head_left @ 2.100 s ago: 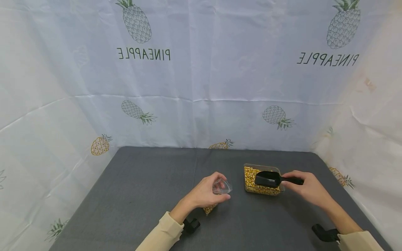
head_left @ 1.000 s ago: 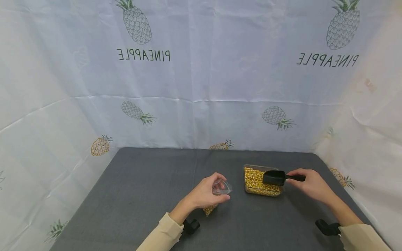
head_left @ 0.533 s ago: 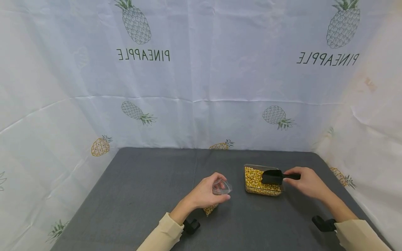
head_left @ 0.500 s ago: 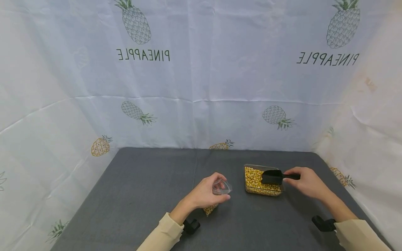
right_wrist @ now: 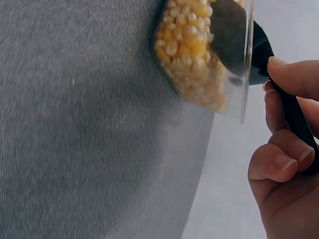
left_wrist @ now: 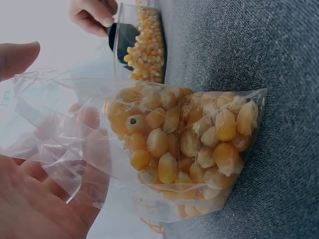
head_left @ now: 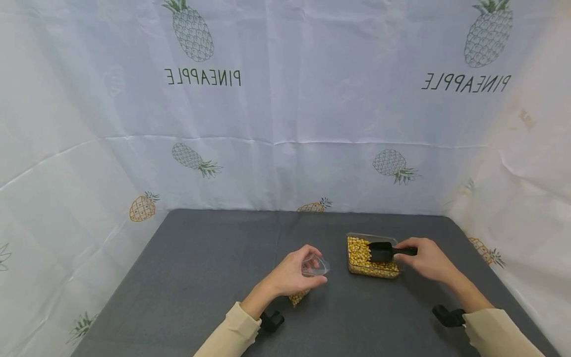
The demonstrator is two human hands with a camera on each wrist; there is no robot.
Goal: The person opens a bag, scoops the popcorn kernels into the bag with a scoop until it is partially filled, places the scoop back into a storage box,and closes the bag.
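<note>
My right hand point(head_left: 430, 258) grips the handle of a black scoop point(head_left: 380, 252), whose bowl lies in the corn kernels inside a clear rectangular container point(head_left: 372, 271). In the right wrist view the scoop point(right_wrist: 291, 107) slants over the container's rim, its blade partly among the kernels point(right_wrist: 184, 40). My left hand point(head_left: 296, 272) curls its fingers and thumb round the mouth of a clear plastic bag point(head_left: 314, 267), spreading it apart. The left wrist view has that bag point(left_wrist: 184, 139) standing on the table, its lower part full of kernels; part of the left hand point(left_wrist: 55, 194) shows behind the film.
A dark grey cloth covers the table point(head_left: 214, 258). White curtain point(head_left: 276, 99) with pineapple prints hangs behind and on both sides. The container stands right of the bag, with a gap of table between them. Black wrist mounts point(head_left: 272, 322) sit under both forearms.
The right hand has first drawn the scoop right, then pushed it left and a little lower into the kernels. Left hand and bag stay in place.
</note>
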